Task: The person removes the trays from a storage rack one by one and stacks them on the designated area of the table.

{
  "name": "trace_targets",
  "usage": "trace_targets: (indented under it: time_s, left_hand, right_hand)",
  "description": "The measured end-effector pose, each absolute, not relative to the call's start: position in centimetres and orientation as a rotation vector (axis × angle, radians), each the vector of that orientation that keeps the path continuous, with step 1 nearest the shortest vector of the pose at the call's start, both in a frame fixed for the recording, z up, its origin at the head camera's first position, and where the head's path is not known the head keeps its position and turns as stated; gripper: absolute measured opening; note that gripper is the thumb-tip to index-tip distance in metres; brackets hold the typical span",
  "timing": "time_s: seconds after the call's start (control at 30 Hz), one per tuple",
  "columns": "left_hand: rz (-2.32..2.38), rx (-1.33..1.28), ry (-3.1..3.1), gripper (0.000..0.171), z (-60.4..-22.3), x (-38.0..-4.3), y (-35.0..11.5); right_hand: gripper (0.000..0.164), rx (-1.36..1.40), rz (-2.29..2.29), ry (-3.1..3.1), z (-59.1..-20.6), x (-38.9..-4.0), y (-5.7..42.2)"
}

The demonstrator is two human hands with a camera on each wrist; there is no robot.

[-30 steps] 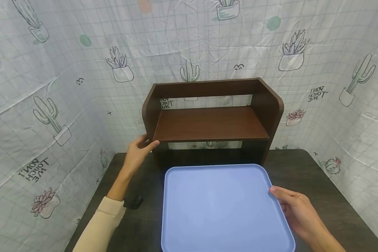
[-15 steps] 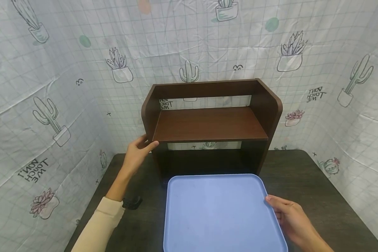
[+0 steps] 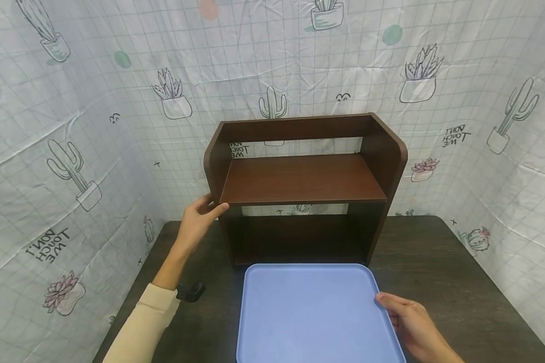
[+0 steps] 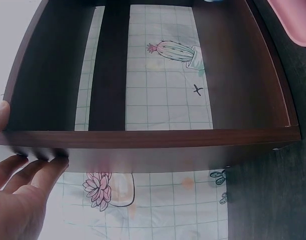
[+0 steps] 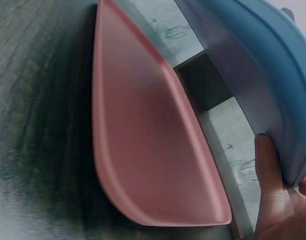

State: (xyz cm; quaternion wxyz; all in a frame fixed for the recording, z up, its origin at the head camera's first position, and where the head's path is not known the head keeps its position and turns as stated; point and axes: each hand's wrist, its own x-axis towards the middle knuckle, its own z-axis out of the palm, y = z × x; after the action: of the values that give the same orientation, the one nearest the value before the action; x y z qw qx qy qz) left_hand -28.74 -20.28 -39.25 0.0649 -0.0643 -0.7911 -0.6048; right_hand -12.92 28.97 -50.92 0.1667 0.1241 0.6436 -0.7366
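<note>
A dark brown two-tier shelf [image 3: 302,179] stands on the table, and my left hand [image 3: 196,222] grips its left side panel. In the left wrist view, the left fingers [image 4: 45,175] lie against the panel's outside, with the thumb over on the other side. My right hand [image 3: 411,321] pinches the right edge of a blue tray [image 3: 313,312] in front of the shelf. The right wrist view shows the blue tray [image 5: 273,65] raised and tilted over a pink tray [image 5: 147,130] on the table. In the head view the pink tray is hidden.
The dark table [image 3: 440,282] runs to a white sheet printed with cacti [image 3: 481,65], which encloses the back and both sides. A black object [image 3: 192,292] sits at the left wrist, just past the cream sleeve [image 3: 138,322].
The blue tray has moved down in the head view, towards me, together with my right hand, which also shifted left. More of the shelf's lower compartment shows. My left hand has stayed in place.
</note>
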Motion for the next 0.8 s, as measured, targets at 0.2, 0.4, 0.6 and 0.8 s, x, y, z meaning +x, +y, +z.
trace_targets:
  time_s: [0.2,0.4,0.6,0.8]
  left_hand:
    - [-1.819,-0.192,-2.386,0.080,-39.3,-28.9,-20.2]
    - [-1.818,-0.194,-2.391,0.082,-39.4,-28.9,-20.2]
    - [-1.818,-0.200,-2.396,0.082,-39.4,-28.8,-20.2]
    - [-1.817,-0.205,-2.390,0.081,-39.3,-28.8,-20.2]
  right_hand:
    - [0.015,0.339,-2.117,1.806,-52.0,-12.9,28.8]
    - [0.033,0.480,-2.088,1.896,-52.8,-12.9,28.2]
    - [0.041,0.610,-2.077,1.986,-53.6,-13.1,27.3]
    - [0.040,0.620,-2.071,2.017,-54.2,-13.4,26.7]
